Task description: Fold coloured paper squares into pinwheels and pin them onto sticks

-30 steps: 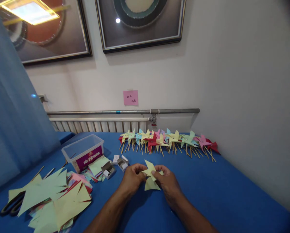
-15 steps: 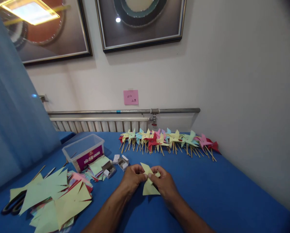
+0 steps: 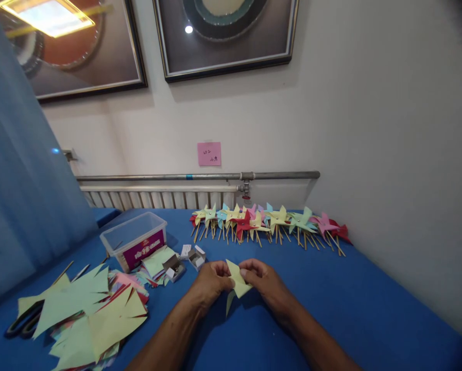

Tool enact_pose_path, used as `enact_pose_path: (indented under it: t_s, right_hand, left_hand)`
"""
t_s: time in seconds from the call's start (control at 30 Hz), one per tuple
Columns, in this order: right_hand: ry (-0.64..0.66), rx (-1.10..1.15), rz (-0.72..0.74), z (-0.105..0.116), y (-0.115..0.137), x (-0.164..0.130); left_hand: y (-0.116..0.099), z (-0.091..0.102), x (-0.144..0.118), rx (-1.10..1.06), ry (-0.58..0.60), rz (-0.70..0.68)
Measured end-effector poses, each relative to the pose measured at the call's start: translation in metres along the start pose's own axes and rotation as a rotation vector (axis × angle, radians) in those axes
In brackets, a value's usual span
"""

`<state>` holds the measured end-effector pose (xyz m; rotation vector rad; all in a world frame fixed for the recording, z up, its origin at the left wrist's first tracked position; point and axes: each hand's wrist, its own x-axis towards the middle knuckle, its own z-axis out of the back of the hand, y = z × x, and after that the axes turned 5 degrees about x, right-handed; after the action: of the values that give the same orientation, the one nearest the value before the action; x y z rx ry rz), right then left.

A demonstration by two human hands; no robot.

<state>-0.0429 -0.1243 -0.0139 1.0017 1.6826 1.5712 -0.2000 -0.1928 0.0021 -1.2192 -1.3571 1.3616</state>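
A pale yellow paper pinwheel (image 3: pixel 239 282), partly folded, is held between my two hands above the blue table. My left hand (image 3: pixel 214 281) pinches its left side, thumb near the middle of the paper. At the upper right, the fingers of my right hand (image 3: pixel 262 278) are closed on another part of the same paper. One loose blade hangs down at the lower left. Just left of my hands lie two small opened boxes (image 3: pixel 173 268) with tiny pieces inside, too small to name.
Finished pinwheels (image 3: pixel 279 219) on sticks lie in a row along the wall. To the left are a clear plastic tub (image 3: pixel 134 239), a heap of slit paper sheets (image 3: pixel 110 322) and black-handled scissors (image 3: pixel 24 322). A blue curtain (image 3: pixel 22 170) hangs at the far left.
The paper has turned and folded between my fingers; its lower flap has swung from facing me to a narrow blade at the lower left. My right hand has shifted slightly right.
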Motion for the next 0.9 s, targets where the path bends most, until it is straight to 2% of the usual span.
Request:
enact_pose_path:
  t_s: [0.17, 0.33, 0.53, 0.77, 0.9]
  right_hand:
    - [0.096, 0.048, -0.09, -0.002, -0.011, 0.001]
    - [0.039, 0.032, -0.083, -0.003, -0.028, 0.009]
    - [-0.014, 0.04, -0.055, -0.003, -0.031, 0.011]
    - [-0.022, 0.111, -0.131, -0.002, -0.036, 0.014]
    - [-0.098, 0.16, -0.144, -0.002, -0.036, 0.014]
  left_hand:
    - [0.003, 0.003, 0.0, 0.036, 0.002, 0.033]
    - [0.007, 0.005, 0.002, 0.08, -0.008, 0.03]
    - [0.006, 0.003, 0.003, 0.041, -0.025, 0.035]
    - [0.004, 0.003, 0.001, 0.026, -0.021, 0.044]
    - [0.004, 0.006, 0.005, -0.005, -0.105, 0.022]
